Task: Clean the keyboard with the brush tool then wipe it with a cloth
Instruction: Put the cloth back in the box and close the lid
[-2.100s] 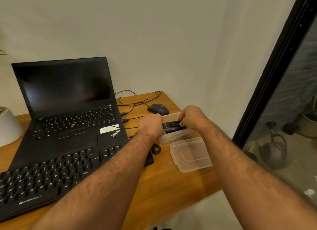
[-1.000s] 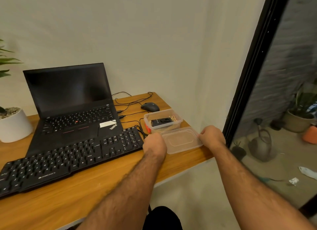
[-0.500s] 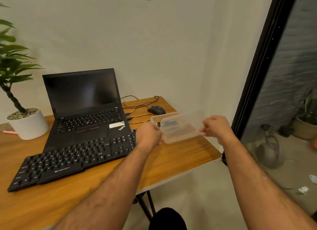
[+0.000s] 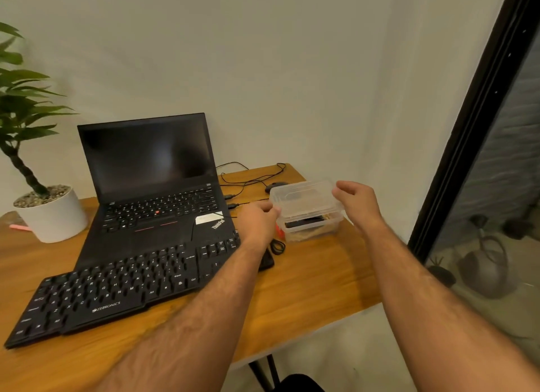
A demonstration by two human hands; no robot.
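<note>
You are holding a clear plastic lid (image 4: 304,198) with both hands, tilted and raised just above a clear plastic container (image 4: 309,226) that is sitting on the wooden surface (image 4: 306,286) near its right edge. Your left hand (image 4: 258,220) is pinching the lid's left end, fingers curled in a closed grip; your right hand (image 4: 355,201) is gripping the right end, fingers curled over its rim. Inside the container a dark, flat tool (image 4: 304,222) is lying on something pale; whether it is the brush cannot be told. A red patch is showing at the container's left wall. The black keyboard (image 4: 122,286) is lying to the left of the container, against the front of an open laptop (image 4: 152,187) with a dark screen. A mouse (image 4: 274,186) and cables (image 4: 248,181) are sitting behind the container. A potted plant (image 4: 43,210) is standing at the far left.
</note>
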